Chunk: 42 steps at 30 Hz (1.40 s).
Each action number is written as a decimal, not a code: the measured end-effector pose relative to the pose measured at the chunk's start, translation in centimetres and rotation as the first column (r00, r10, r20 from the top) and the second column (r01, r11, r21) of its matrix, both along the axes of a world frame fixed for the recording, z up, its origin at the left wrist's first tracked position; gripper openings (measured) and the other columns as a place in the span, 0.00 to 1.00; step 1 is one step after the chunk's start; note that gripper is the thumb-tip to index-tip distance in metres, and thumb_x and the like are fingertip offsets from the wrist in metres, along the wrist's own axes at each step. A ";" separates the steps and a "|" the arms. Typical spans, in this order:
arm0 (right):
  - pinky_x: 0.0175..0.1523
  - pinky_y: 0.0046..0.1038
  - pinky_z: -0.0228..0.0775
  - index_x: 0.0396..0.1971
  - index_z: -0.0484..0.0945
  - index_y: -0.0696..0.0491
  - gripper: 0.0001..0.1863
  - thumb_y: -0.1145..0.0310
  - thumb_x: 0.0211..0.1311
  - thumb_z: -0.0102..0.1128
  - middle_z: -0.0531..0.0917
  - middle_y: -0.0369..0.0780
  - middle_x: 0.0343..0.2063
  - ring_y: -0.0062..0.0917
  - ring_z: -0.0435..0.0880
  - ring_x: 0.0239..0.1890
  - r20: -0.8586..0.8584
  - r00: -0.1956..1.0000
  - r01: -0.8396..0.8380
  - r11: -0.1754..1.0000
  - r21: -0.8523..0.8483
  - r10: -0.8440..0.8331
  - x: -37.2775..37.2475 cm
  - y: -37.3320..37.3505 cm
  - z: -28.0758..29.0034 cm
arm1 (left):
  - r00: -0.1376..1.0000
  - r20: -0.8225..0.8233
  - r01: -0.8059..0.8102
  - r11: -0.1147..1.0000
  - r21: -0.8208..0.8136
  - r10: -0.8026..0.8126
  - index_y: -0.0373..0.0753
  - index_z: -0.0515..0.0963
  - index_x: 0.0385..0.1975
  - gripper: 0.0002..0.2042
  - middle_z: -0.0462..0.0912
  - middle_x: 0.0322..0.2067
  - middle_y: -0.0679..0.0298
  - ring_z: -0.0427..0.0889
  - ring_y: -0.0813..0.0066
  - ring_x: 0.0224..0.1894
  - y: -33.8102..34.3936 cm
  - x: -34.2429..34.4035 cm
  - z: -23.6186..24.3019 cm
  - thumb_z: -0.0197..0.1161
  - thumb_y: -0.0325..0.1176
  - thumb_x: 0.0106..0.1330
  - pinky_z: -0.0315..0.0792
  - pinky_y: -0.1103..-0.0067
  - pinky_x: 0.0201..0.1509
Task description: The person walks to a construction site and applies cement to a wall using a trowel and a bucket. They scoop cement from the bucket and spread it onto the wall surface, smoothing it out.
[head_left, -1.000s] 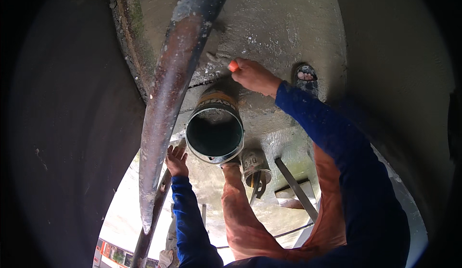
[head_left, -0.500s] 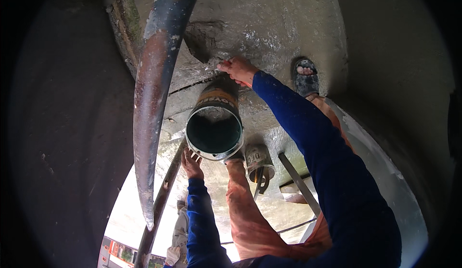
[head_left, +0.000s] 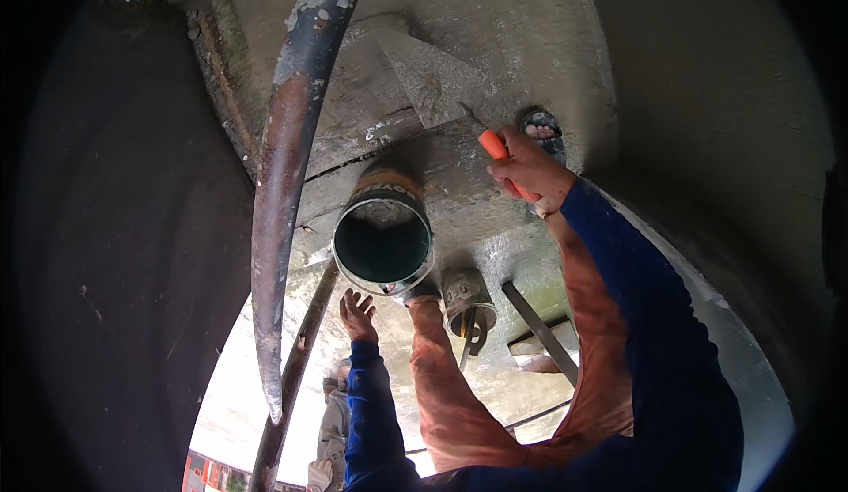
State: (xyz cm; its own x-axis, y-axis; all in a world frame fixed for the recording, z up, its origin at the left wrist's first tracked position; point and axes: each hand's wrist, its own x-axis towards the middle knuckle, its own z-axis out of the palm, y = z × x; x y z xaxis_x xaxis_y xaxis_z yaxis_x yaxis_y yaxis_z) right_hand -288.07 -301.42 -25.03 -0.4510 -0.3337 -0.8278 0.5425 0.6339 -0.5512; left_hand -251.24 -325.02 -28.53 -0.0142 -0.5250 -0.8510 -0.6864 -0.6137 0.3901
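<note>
At one o'clock from the open-mouthed bucket [head_left: 382,243], our right hand [head_left: 528,172] is clamped on the orange handle of a trowel [head_left: 442,86], blade flat against the grey concrete surface [head_left: 495,15]. At six o'clock below the bucket, our left hand [head_left: 358,315] hangs with fingers spread, holding nothing. Rusty curved pipe [head_left: 281,165] at nine o'clock.

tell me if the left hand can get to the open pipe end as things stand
Probably yes. The left hand is empty, fingers spread, just below the rim of the open pipe end, with nothing showing between them. The right hand is busy gripping the orange-handled trowel.
</note>
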 end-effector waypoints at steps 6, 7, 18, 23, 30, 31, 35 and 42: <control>0.37 0.40 0.70 0.42 0.61 0.62 0.20 0.69 0.52 0.52 0.76 0.54 0.25 0.47 0.78 0.32 -0.284 0.938 -0.092 0.932 0.351 0.200 3.4 4.0 -5.1 | 0.997 0.074 -0.004 0.996 0.095 -0.003 0.41 0.63 0.52 0.25 0.68 0.46 0.59 0.75 0.68 0.38 3.1 2.8 0.4 0.47 0.52 0.61 0.67 0.75 0.34; 0.38 0.40 0.69 0.42 0.61 0.62 0.19 0.69 0.52 0.52 0.76 0.54 0.26 0.47 0.78 0.33 -0.296 0.928 -0.090 0.909 0.407 0.224 3.7 3.4 -6.7 | 0.996 0.089 -0.011 0.995 0.095 0.003 0.40 0.63 0.52 0.26 0.68 0.46 0.58 0.75 0.68 0.38 3.2 3.5 0.6 0.47 0.53 0.61 0.67 0.75 0.34; 0.11 0.24 0.61 0.35 0.65 0.56 0.12 0.70 0.52 0.52 0.70 0.37 0.15 0.19 0.70 0.10 -0.099 0.984 0.125 0.969 -0.214 -0.149 -5.2 -15.3 -12.0 | 0.995 0.091 -0.038 0.998 0.059 0.033 0.40 0.61 0.54 0.27 0.67 0.48 0.56 0.75 0.67 0.39 3.3 3.3 1.9 0.47 0.53 0.61 0.66 0.73 0.39; 0.12 0.27 0.63 0.35 0.64 0.59 0.12 0.70 0.52 0.49 0.73 0.42 0.19 0.22 0.73 0.12 -0.232 0.973 -0.044 0.989 -0.140 0.010 -6.0 -13.9 -5.7 | 0.997 0.052 -0.059 0.994 0.095 0.054 0.40 0.62 0.53 0.26 0.67 0.49 0.55 0.75 0.66 0.40 3.7 3.8 1.7 0.47 0.52 0.61 0.66 0.73 0.40; 0.28 0.36 0.67 0.32 0.66 0.62 0.12 0.70 0.48 0.50 0.74 0.51 0.23 0.42 0.76 0.24 -0.398 0.823 -0.355 0.914 0.197 0.405 -3.3 -3.7 7.8 | 0.997 -0.069 -0.032 0.988 0.149 0.042 0.41 0.62 0.53 0.26 0.67 0.48 0.58 0.75 0.66 0.41 4.4 1.4 1.7 0.46 0.53 0.61 0.67 0.73 0.40; 0.32 0.37 0.66 0.31 0.66 0.62 0.12 0.70 0.47 0.51 0.75 0.52 0.24 0.44 0.75 0.27 -0.458 0.751 -0.407 0.880 0.246 0.476 -2.3 -2.0 9.3 | 0.995 -0.090 -0.030 0.984 0.174 0.046 0.41 0.62 0.53 0.25 0.67 0.47 0.59 0.75 0.67 0.41 4.4 1.2 1.6 0.45 0.52 0.62 0.67 0.73 0.40; 0.34 0.38 0.64 0.27 0.67 0.60 0.10 0.70 0.47 0.52 0.74 0.51 0.24 0.46 0.74 0.29 -0.345 0.788 -0.431 0.857 0.282 0.510 4.0 0.8 18.4 | 0.991 -0.127 -0.008 0.982 0.186 0.032 0.41 0.63 0.53 0.25 0.67 0.48 0.58 0.75 0.67 0.41 4.3 2.1 2.2 0.45 0.52 0.62 0.67 0.73 0.40; 0.22 0.34 0.65 0.22 0.67 0.59 0.09 0.68 0.51 0.52 0.72 0.45 0.12 0.35 0.75 0.16 -0.091 0.728 -0.664 0.733 0.147 0.679 11.1 -0.2 25.3 | 0.996 -0.074 -0.037 0.981 0.191 0.052 0.40 0.62 0.54 0.26 0.67 0.49 0.56 0.75 0.66 0.41 3.9 5.9 3.6 0.45 0.53 0.62 0.67 0.73 0.39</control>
State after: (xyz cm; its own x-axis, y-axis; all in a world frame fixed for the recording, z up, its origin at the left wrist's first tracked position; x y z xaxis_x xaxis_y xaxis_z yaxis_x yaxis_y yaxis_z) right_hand -276.97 -301.60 0.31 -0.2447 -0.5121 -0.8233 -0.1178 0.8585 -0.4990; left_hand -245.30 -321.10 -24.93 -0.0654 -0.3565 -0.9320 -0.6286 -0.7106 0.3159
